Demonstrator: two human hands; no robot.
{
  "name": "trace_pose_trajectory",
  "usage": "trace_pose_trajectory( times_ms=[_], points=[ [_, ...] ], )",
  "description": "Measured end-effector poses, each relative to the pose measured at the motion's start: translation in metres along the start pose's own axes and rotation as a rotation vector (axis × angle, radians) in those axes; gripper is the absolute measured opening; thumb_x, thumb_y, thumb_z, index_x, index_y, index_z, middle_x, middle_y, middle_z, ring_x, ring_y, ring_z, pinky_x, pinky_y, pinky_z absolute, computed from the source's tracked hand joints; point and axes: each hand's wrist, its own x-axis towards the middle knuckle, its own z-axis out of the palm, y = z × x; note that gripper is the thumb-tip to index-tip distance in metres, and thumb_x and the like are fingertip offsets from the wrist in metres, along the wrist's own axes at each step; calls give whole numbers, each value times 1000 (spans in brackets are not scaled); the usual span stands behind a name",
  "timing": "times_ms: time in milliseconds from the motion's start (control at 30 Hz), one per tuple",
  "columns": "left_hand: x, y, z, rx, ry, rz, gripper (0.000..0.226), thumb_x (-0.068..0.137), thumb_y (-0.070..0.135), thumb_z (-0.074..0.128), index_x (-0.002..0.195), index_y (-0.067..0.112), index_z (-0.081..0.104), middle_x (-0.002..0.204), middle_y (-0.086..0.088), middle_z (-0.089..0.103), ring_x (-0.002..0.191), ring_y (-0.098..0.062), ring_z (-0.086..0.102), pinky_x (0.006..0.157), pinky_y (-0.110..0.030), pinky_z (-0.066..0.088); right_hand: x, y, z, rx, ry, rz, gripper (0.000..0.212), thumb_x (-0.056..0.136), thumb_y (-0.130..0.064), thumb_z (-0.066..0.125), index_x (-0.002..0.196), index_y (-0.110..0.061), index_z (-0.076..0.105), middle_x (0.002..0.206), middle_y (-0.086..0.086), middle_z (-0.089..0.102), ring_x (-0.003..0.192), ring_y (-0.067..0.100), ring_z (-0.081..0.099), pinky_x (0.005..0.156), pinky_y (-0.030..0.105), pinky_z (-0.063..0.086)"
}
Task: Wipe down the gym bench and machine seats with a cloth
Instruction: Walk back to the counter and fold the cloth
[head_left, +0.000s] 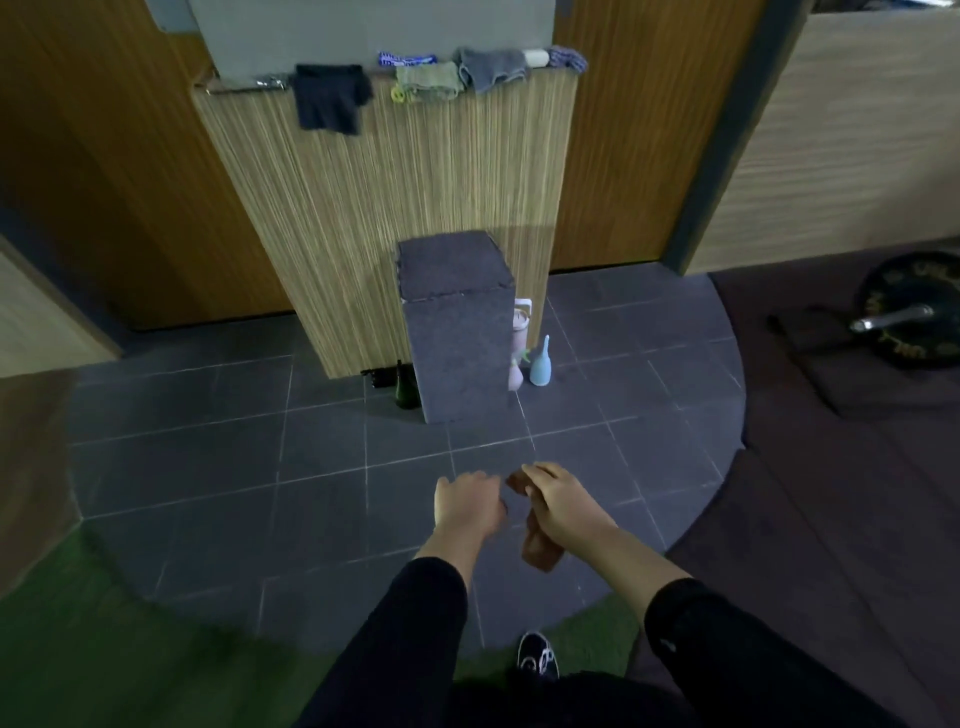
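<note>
A floor of dark grey tiles (218, 467) ran up to a wood-panelled wall, with a tall grey block (457, 332) standing against it. Well in front of that block, the right hand (563, 501) held a brown cloth (540, 551), its fingers curled round the upper part. The cloth hung downward, long axis pointing back toward the person, rumpled and narrow. The left hand (467, 501) sat just beside it, fingers loosely bent and holding nothing, nearly touching the cloth's top end. No bench or machine seat was in view, so wiping looked not yet begun.
</note>
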Motion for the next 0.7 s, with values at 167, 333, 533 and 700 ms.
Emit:
trace_pose_trajectory(
  times_ms=[167,333,533,700],
  points=[
    [82,-4,-50,-45,54,-44,35,98,30,42,131,21,51,133,-1,55,123,-23,49,98,-38,33,99,8,-44,-14,-41,-32,40,99,-15,36,138,-9,42,144,8,38,129,30,39,107,37,34],
    [164,-27,-91,-63,86,-67,30,98,29,44,125,20,53,130,-1,56,121,-23,50,96,-38,34,194,0,-74,-36,-96,-72,39,100,-13,35,138,-8,43,142,7,40,127,27,41,105,31,34],
    [283,-80,-149,-64,154,-40,35,96,33,50,130,28,53,132,5,56,122,-21,51,94,-36,35,327,-29,-100,17,-98,-81,33,98,-13,35,126,-10,52,123,8,55,99,19,58,81,14,44],
    [368,-129,-204,-64,221,15,31,95,33,50,125,30,57,129,6,59,120,-21,53,95,-36,36,427,-65,-123,18,-77,-80,35,98,-12,35,130,-13,49,129,6,51,108,22,55,81,17,35]
  ],
)
